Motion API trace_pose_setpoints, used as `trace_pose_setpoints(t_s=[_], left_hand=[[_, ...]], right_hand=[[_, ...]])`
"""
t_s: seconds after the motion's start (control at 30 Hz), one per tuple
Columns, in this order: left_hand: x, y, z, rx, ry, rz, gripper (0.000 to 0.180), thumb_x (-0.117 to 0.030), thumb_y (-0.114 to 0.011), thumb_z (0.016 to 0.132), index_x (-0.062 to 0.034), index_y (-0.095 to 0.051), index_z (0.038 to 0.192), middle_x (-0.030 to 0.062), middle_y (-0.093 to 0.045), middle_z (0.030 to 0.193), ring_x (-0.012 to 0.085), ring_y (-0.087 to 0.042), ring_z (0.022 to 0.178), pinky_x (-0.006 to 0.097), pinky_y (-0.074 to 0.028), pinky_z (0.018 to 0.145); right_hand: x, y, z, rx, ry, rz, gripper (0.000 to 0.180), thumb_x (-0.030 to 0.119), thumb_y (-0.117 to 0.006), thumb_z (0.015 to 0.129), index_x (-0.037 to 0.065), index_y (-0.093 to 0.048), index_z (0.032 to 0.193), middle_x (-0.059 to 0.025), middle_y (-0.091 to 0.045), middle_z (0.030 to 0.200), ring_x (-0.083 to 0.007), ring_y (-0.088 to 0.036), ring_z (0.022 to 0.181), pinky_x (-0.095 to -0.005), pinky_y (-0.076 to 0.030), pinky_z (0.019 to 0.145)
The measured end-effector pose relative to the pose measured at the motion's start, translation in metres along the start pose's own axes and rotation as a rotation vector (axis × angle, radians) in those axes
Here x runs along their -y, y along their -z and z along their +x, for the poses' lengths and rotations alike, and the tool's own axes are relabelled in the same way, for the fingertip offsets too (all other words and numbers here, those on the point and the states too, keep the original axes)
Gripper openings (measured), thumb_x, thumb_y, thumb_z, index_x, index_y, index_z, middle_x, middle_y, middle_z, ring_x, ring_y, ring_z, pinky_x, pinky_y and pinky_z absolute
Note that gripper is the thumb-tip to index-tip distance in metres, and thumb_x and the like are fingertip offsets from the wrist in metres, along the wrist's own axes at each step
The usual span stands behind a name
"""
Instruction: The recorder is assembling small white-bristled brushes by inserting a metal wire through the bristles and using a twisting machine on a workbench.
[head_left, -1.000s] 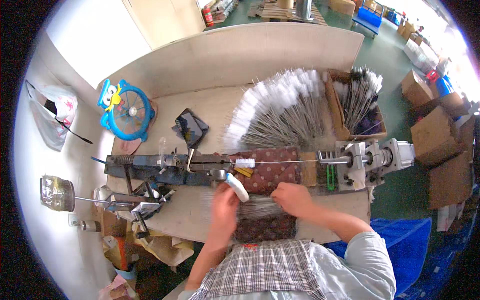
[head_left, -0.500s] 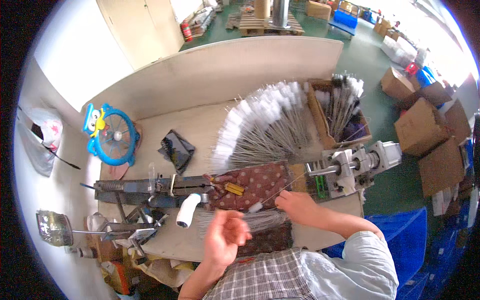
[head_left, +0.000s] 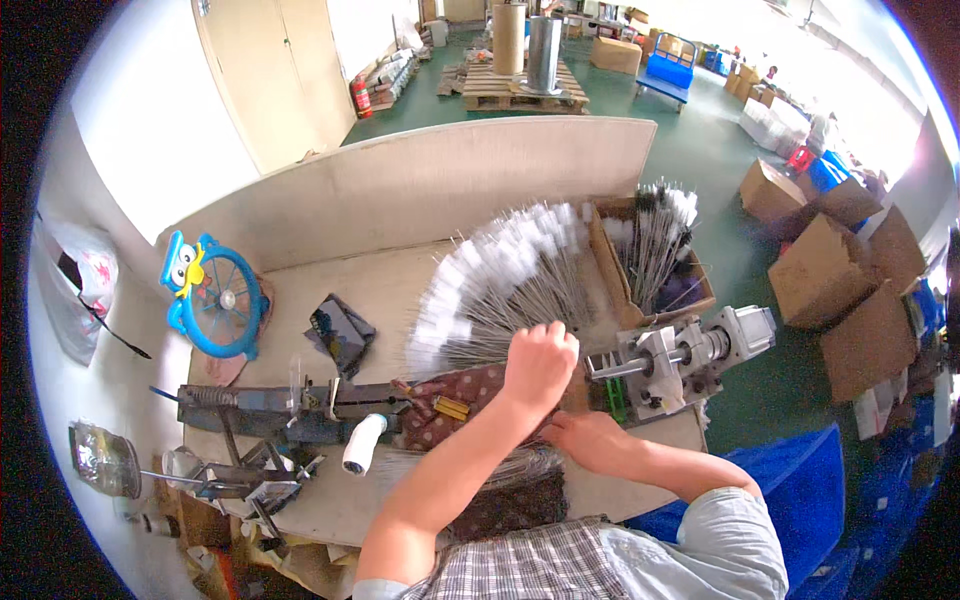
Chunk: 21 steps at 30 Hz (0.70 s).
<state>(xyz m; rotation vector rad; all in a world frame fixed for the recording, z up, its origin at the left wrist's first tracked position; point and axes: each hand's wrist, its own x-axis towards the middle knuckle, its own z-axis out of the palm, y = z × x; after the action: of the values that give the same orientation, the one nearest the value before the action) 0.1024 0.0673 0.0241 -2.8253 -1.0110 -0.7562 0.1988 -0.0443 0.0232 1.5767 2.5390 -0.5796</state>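
My left hand (head_left: 543,365) is closed in a fist over the right end of the polka-dot brown cloth (head_left: 480,390), beside the wire ends of a fanned heap of white-tipped brushes (head_left: 500,270). Whatever it holds is hidden. Just below it, my right hand (head_left: 585,442) has its fingers bent together at the cloth's edge; what they pinch does not show. A small yellow piece (head_left: 452,407) lies on the cloth. Along the near edge, a bundle of thin wires (head_left: 520,466) is partly covered by my left forearm.
At the right stands a metal clamping machine (head_left: 680,355) with a motor. Behind it sits a cardboard box (head_left: 610,262) of brushes. A long dark fixture (head_left: 250,405), a white-wrapped handle (head_left: 363,445) and a blue toy-shaped fan (head_left: 225,300) occupy the left. A low board (head_left: 420,185) borders the back.
My left hand has swung up and right across the cloth, going from half-open to a fist. My right hand stays near the cloth's edge; the brush it held no longer shows. The view has tilted up.
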Motion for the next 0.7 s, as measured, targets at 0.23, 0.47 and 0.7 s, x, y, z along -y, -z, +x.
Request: trace_pose_setpoints(t_s=[0.23, 0.47, 0.7], left_hand=[[0.029, 0.029, -0.024, -0.102, -0.059, 0.009, 0.022, -0.016, -0.066, 0.074, -0.0113, -0.067, 0.095, 0.0075, -0.062, 0.102, 0.022, -0.06, 0.086, 0.033, -0.047, 0.073], [-0.014, 0.13, -0.094, -0.296, 0.005, -0.044, 0.019, 0.0, -0.068, 0.07, -0.0039, -0.067, 0.088, 0.0076, -0.065, 0.088, 0.0229, -0.061, 0.073, 0.031, -0.048, 0.064], [-0.016, 0.11, -0.156, -0.321, 0.35, -0.165, 0.019, 0.003, -0.067, 0.069, -0.0009, -0.066, 0.088, 0.01, -0.065, 0.085, 0.0233, -0.064, 0.072, 0.033, -0.05, 0.065]], right_hand=[[-0.019, 0.03, 0.0, -0.395, 0.227, -0.248, 0.009, 0.01, -0.056, 0.07, 0.005, -0.056, 0.077, -0.0078, -0.052, 0.078, -0.0222, -0.058, 0.073, -0.0334, -0.05, 0.058], [-0.061, 0.059, 0.022, -0.619, 0.192, -0.407, 0.006, 0.015, -0.061, 0.065, 0.01, -0.059, 0.068, -0.0039, -0.056, 0.069, -0.0201, -0.058, 0.069, -0.0337, -0.048, 0.057], [-0.06, 0.084, 0.019, -0.262, 0.023, 0.158, 0.013, 0.017, -0.062, 0.07, 0.018, -0.068, 0.082, -0.0102, -0.065, 0.073, -0.0296, -0.064, 0.072, -0.0406, -0.05, 0.064]])
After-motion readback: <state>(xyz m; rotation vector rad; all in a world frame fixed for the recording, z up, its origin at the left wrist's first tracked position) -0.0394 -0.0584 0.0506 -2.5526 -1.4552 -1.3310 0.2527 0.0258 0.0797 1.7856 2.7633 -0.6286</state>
